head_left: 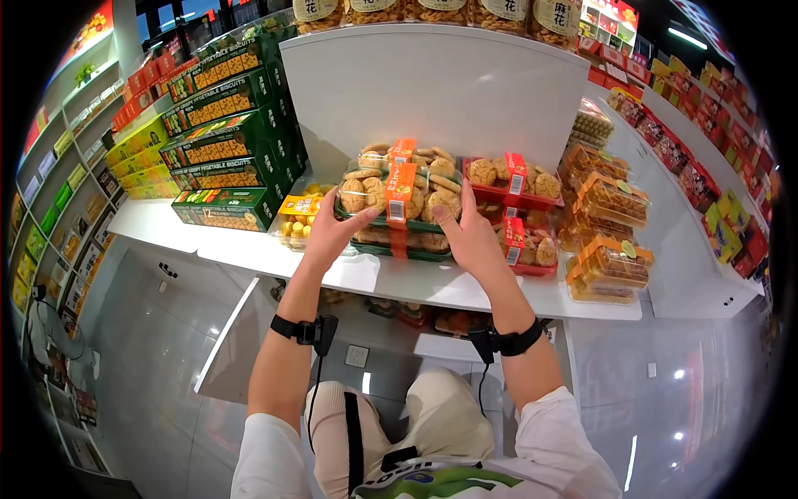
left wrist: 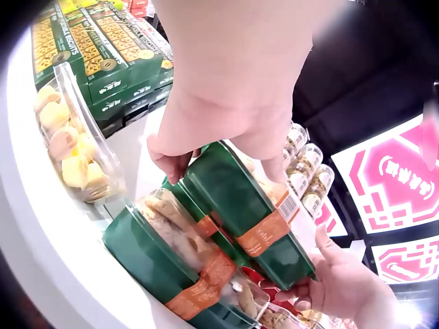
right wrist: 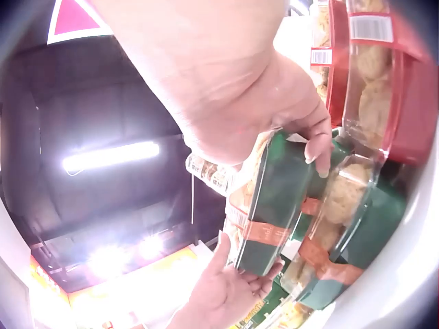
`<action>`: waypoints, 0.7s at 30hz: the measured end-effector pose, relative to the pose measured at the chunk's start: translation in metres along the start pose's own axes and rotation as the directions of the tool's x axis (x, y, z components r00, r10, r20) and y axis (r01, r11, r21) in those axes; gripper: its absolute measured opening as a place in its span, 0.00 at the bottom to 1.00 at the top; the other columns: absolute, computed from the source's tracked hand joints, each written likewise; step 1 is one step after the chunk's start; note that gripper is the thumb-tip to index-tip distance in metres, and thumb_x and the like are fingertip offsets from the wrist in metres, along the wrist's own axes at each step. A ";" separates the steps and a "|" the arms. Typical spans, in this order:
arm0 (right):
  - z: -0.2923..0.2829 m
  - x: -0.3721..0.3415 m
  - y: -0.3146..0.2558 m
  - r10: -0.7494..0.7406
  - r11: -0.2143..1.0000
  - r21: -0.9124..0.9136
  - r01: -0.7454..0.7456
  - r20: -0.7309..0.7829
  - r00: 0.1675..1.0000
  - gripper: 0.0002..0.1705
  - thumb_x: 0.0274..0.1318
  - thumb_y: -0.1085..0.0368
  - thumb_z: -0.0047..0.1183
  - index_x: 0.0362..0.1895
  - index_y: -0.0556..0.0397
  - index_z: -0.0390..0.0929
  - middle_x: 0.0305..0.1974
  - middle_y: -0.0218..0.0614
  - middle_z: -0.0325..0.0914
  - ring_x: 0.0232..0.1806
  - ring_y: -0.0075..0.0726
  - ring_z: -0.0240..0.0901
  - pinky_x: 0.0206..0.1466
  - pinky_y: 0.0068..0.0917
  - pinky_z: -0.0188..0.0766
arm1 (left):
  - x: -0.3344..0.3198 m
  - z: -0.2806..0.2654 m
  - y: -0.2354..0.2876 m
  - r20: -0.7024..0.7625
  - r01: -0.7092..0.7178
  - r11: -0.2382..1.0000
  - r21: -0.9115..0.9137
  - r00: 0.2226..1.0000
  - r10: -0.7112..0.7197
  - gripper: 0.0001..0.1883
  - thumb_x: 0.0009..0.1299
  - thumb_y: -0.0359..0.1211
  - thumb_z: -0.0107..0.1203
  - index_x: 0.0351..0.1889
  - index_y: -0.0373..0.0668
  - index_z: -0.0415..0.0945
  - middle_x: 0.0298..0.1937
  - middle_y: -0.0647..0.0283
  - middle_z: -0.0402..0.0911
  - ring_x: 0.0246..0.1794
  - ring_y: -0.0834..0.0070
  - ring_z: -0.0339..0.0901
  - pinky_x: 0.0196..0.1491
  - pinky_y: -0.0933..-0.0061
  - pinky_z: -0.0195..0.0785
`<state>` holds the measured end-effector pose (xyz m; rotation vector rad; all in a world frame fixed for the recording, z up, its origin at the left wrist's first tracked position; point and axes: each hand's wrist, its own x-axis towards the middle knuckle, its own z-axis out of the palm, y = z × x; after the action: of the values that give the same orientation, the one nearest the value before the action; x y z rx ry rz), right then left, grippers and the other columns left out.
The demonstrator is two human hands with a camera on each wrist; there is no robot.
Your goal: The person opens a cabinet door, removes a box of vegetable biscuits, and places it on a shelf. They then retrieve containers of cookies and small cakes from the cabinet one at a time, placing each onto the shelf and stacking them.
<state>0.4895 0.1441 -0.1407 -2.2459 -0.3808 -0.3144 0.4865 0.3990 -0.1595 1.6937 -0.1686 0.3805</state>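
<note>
Left hand (head_left: 333, 233) and right hand (head_left: 469, 234) grip opposite ends of a green-based cookie box (head_left: 400, 196), its long axis running between them above the lower box (head_left: 374, 239)

The left arm (head_left: 276, 370) and right arm (head_left: 525, 353) reach forward, their bare forearms slanting inward. The left hand (head_left: 331, 237) and right hand (head_left: 475, 239) face each other, apart and nearly level, both gripping. The left thumb (head_left: 362, 219) and right thumb (head_left: 445, 219) angle inward; the fingers (right wrist: 319, 147) of the right hand bend.
</note>
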 end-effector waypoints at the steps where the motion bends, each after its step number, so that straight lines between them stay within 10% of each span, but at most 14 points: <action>1: -0.003 0.003 -0.003 0.039 0.999 -0.033 -0.038 0.016 0.999 0.58 0.62 0.27 0.36 0.74 0.65 0.42 0.45 0.69 0.77 0.50 0.69 0.75 0.53 0.49 0.71 | 0.002 0.000 -0.002 0.029 0.009 0.999 -0.037 1.000 -0.008 0.44 0.57 0.41 0.74 0.65 0.30 0.61 0.55 0.56 0.76 0.52 0.73 0.76 0.54 0.72 0.71; 5: -0.001 0.008 -0.003 0.064 0.996 -0.063 -0.064 0.010 0.998 0.58 0.61 0.27 0.36 0.74 0.65 0.42 0.43 0.68 0.78 0.49 0.68 0.76 0.52 0.50 0.72 | -0.001 0.007 0.005 -0.044 -0.020 0.945 0.327 0.998 0.036 0.43 0.53 0.40 0.76 0.63 0.32 0.64 0.53 0.57 0.78 0.51 0.74 0.77 0.53 0.73 0.72; 11: 0.004 0.010 0.007 0.159 0.987 0.013 -0.160 0.060 0.985 0.58 0.59 0.25 0.39 0.74 0.61 0.45 0.37 0.62 0.81 0.40 0.61 0.81 0.50 0.47 0.73 | -0.005 0.009 0.013 -0.042 0.031 0.927 0.373 0.999 -0.016 0.44 0.54 0.39 0.76 0.64 0.30 0.63 0.53 0.56 0.79 0.50 0.74 0.77 0.52 0.74 0.73; 15: -0.002 0.007 0.001 0.194 0.970 0.129 -0.207 0.112 0.975 0.60 0.56 0.25 0.43 0.75 0.58 0.45 0.33 0.54 0.82 0.20 0.39 0.81 0.38 0.35 0.77 | 0.006 0.003 -0.014 0.021 -0.021 0.977 0.212 1.000 0.017 0.41 0.57 0.38 0.74 0.62 0.29 0.63 0.51 0.57 0.79 0.50 0.74 0.77 0.53 0.74 0.72; 21: -0.003 -0.002 -0.003 0.231 0.930 0.249 -0.270 0.176 0.957 0.59 0.59 0.31 0.48 0.76 0.57 0.35 0.36 0.54 0.81 0.21 0.37 0.81 0.23 0.31 0.77 | 0.007 0.001 -0.047 0.037 -0.073 0.992 0.098 0.997 0.070 0.46 0.55 0.35 0.75 0.66 0.30 0.57 0.51 0.55 0.80 0.48 0.74 0.79 0.50 0.74 0.74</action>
<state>0.4865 0.1430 -0.1374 -2.0222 -0.1919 0.0351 0.5088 0.4067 -0.2013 1.7967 -0.2394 0.4197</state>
